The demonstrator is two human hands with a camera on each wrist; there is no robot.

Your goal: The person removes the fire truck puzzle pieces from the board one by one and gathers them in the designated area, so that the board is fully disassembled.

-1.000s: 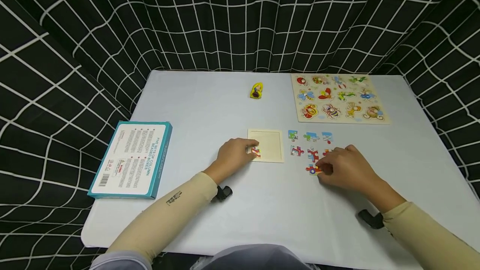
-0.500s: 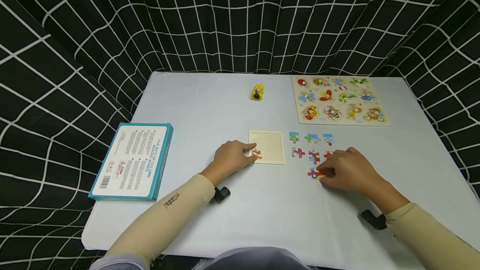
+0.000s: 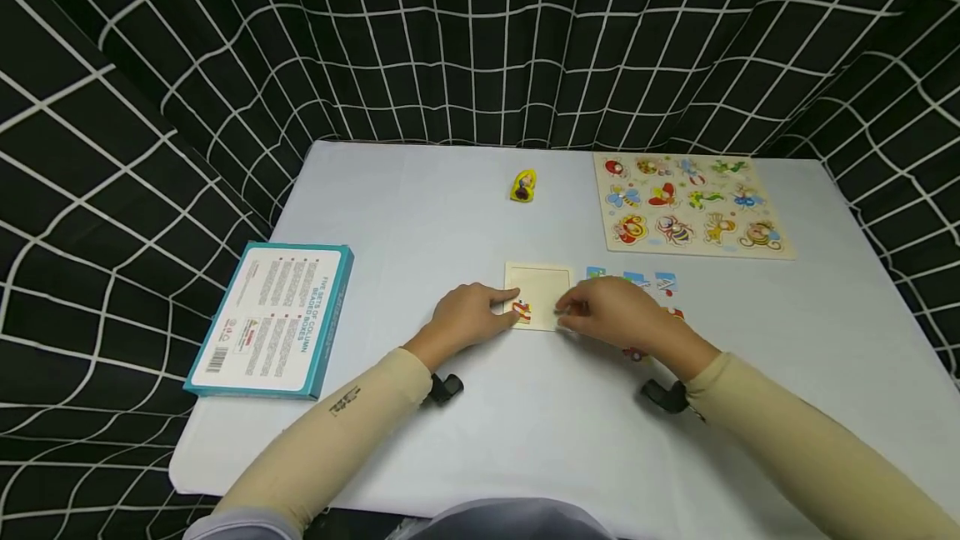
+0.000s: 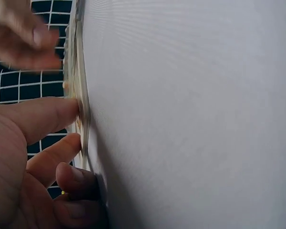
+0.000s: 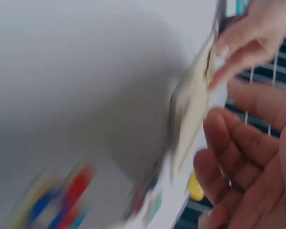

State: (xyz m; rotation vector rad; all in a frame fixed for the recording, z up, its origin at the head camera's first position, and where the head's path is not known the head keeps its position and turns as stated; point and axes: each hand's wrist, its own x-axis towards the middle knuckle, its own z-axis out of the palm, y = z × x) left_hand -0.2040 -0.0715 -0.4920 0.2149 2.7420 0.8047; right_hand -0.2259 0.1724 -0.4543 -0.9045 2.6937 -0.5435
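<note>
A small square wooden puzzle tray (image 3: 542, 283) lies at mid-table, with one printed jigsaw piece (image 3: 522, 312) in its lower left corner. My left hand (image 3: 471, 315) rests at the tray's left side, thumb and forefinger touching it by that piece. Over the tray's right edge hovers my right hand (image 3: 621, 315). In the right wrist view its thumb and fingers stand apart with nothing visible between them. More jigsaw pieces (image 3: 665, 282) lie right of the tray, partly hidden under the right hand. A blurred blue-and-red jigsaw piece (image 5: 52, 202) shows on the cloth in the right wrist view.
A wooden board with several insect figures (image 3: 693, 205) lies at the back right. A small yellow figure piece (image 3: 523, 186) sits at the back middle. To the left lies a teal-edged box (image 3: 270, 319). Gridded black cloth (image 3: 480, 40) hangs behind the white table (image 3: 420, 207).
My right hand has moved left from the loose pieces to the tray's right edge. The left hand has stayed at the tray's left side.
</note>
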